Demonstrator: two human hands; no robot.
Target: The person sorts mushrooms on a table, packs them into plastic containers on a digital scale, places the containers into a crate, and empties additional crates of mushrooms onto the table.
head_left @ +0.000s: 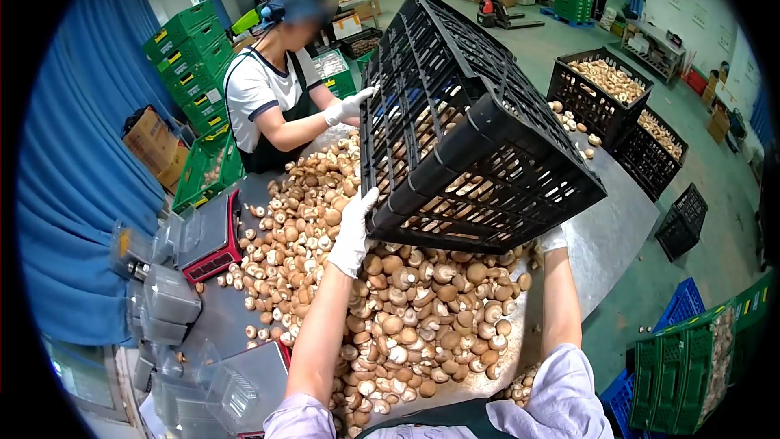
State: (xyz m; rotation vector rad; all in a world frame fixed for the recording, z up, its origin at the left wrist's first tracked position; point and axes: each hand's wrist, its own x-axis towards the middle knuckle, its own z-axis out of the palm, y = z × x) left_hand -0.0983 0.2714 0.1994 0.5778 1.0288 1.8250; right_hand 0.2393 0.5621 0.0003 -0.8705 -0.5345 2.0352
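A large black plastic crate is tipped over above the table, with mushrooms showing through its slats. My left hand, in a white glove, grips its near left edge. My right hand, also gloved, holds the crate from beneath at the lower right; its fingers are hidden. Below and to the left, a broad heap of brown-capped mushrooms covers much of the metal table. Across from me, a co-worker's gloved hand is at the crate's far left side.
Scales and clear plastic trays line the table's left side. Black crates of mushrooms stand beyond its right edge. Green crates are stacked at lower right, and more behind the co-worker.
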